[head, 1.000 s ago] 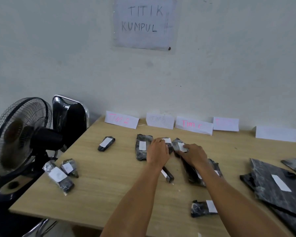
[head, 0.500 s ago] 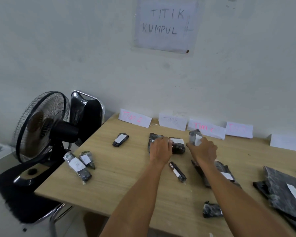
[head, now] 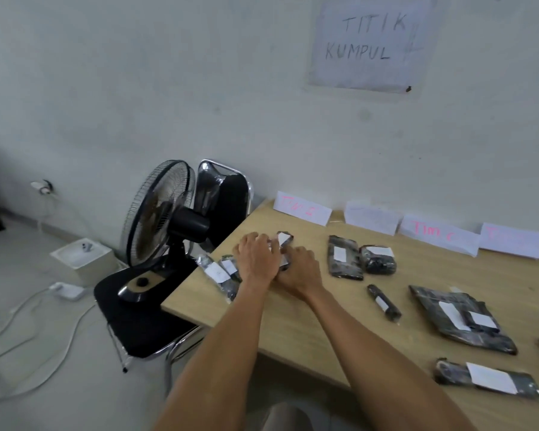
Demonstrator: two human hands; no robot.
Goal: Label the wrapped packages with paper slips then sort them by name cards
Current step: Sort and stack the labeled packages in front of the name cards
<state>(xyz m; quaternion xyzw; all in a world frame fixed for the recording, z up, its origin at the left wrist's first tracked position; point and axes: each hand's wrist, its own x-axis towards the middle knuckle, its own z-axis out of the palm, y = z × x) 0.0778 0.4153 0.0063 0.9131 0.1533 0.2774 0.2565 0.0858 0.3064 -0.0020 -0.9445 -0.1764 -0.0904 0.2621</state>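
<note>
A pale wall carries a hand-lettered paper sign (head: 366, 42) above the light wooden table (head: 293, 321) I work at. Four folded white name cards (head: 371, 217) lean along the table's far edge. My left hand (head: 257, 259) and right hand (head: 299, 269) meet in front of the leftmost card. They are over a small black wrapped package with a white slip (head: 284, 239), whose top end shows between them. My fingers are bent down and bunched around it, but the backs of my hands hide the tips. I cannot tell which hand grips it, or whether either merely rests on it.

Every package I can see bears a slip, so labelling looks finished. Sorting seems partly done: two black packages (head: 343, 258) lie together below the second card. Four things, I judge, are left to place:
- the two clear-and-black bundles (head: 218, 272) at the table's left edge
- the thin black tube-shaped package (head: 383, 303) in the middle
- the large flat black parcel with two slips (head: 461, 318)
- the long black package (head: 489, 379) near the front edge

A black standing fan (head: 159, 213) sits on a black chair (head: 143, 325) beside the table.
</note>
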